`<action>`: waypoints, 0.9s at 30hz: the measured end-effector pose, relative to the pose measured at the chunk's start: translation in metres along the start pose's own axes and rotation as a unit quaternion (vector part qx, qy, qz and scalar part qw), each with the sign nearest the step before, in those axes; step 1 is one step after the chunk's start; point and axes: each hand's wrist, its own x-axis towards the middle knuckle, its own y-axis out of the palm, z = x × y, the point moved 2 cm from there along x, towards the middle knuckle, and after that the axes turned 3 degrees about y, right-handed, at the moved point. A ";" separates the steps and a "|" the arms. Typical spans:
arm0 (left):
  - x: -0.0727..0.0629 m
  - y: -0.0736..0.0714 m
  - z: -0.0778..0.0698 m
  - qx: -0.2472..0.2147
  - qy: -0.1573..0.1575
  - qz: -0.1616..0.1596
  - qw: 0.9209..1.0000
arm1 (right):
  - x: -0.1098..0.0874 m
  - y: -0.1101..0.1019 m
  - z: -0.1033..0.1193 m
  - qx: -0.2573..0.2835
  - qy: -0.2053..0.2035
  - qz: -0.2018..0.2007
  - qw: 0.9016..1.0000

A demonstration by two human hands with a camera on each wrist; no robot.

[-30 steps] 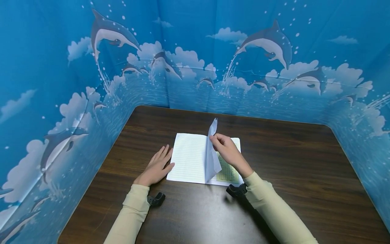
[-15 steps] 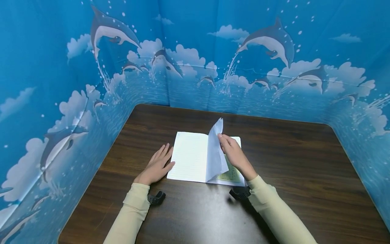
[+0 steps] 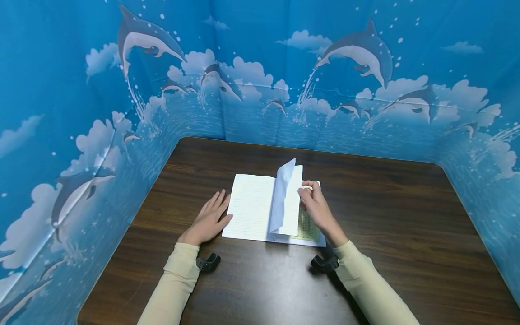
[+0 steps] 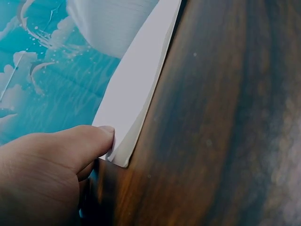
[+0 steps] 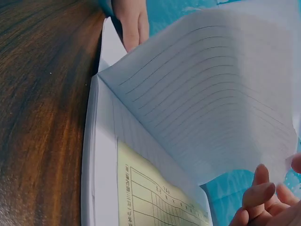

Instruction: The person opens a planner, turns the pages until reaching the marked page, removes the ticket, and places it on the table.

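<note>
An exercise book (image 3: 251, 208) with ruled pages lies spread on the table. My left hand (image 3: 208, 221) rests flat beside its left edge, fingers straight; the thumb (image 4: 96, 141) presses the page corner in the left wrist view. Two leaves stand raised near the fold: a bluish, curled one (image 3: 281, 196) and a white one (image 3: 291, 207). My right hand (image 3: 317, 205) is at the outer edge of the white leaf, thumb and finger pinching it. In the right wrist view the ruled leaf (image 5: 202, 89) bows upward above a yellow-green printed table (image 5: 150, 188) on the right side.
The dark wooden table (image 3: 390, 216) extends around the book on every side. A blue dolphin-print curtain (image 3: 252, 81) hangs behind and along the sides. Black bands with cameras sit on the left wrist (image 3: 208, 262) and the right wrist (image 3: 324, 264).
My right hand has moved right and slightly toward me. The raised leaves have parted, with a white leaf now showing right of the bluish one. My left hand has stayed in place.
</note>
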 end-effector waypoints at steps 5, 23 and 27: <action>-0.001 -0.001 -0.002 -0.001 -0.006 0.006 1.000 | -0.001 -0.003 0.002 -0.008 0.009 0.004 1.000; -0.002 -0.002 -0.007 -0.016 0.015 -0.013 1.000 | -0.009 -0.032 -0.010 -0.280 0.027 -0.040 0.959; -0.002 -0.001 -0.006 -0.012 0.009 -0.008 1.000 | -0.010 -0.032 -0.014 -0.317 0.029 -0.033 0.947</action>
